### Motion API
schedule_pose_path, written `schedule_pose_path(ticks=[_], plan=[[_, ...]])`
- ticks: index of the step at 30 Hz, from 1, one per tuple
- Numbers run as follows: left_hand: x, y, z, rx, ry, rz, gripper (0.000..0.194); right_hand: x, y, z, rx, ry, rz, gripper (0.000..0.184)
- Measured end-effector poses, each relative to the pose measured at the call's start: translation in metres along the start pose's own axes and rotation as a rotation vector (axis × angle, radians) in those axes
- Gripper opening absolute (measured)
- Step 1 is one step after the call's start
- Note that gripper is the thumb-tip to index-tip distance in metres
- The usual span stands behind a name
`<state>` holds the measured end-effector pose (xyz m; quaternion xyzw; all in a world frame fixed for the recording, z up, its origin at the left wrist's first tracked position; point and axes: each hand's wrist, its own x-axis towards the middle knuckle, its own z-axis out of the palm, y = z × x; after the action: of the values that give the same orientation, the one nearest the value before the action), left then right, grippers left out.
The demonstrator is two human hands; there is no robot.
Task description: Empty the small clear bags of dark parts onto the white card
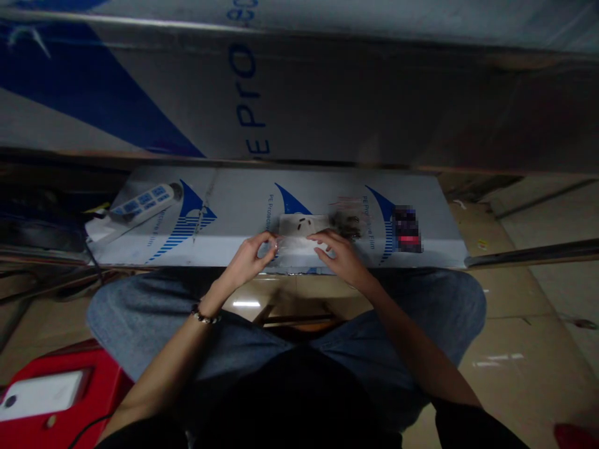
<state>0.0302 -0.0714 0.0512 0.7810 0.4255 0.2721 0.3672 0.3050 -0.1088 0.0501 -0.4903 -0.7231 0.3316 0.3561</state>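
Observation:
A white wall-socket plate (302, 226) lies on a low panel covered in white-and-blue protective film (243, 212), in front of my knees. My left hand (250, 257) is at the plate's left edge, fingers curled in a pinch near it. On the right edge rests my right hand (337, 252), its fingers bent over the plate. A thin clear plastic wrap seems to lie under my fingers, but the picture is dim. Just right of the plate sits a small dark cluster of parts (347, 223).
A white power strip (143, 202) with blue switches lies at the panel's left end. A dark blurred object (406, 229) sits to the right. A large film-covered metal sheet (327, 93) rises behind. A red stool with a white device (42, 394) stands at lower left. Tiled floor (524, 324) at right.

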Motion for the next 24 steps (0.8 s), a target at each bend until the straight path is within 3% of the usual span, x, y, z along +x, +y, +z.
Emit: schedule_pose_path(ticks=[4,9,18,24], plan=[[-0.008,0.018,0.007,-0.036,-0.128,-0.016,0.013,-0.007,-0.026,0.017,-0.006,-0.084,-0.140,0.033],[-0.009,0.018,0.014,-0.040,-0.146,-0.012,0.014,-0.007,-0.025,0.029,-0.009,-0.073,-0.179,0.030],[-0.026,-0.002,0.014,0.064,-0.241,0.003,0.022,-0.014,-0.015,0.045,-0.084,-0.229,-0.203,0.040],[-0.022,-0.024,0.008,0.108,-0.287,0.015,0.028,-0.008,-0.009,0.060,-0.055,-0.358,-0.219,0.051]])
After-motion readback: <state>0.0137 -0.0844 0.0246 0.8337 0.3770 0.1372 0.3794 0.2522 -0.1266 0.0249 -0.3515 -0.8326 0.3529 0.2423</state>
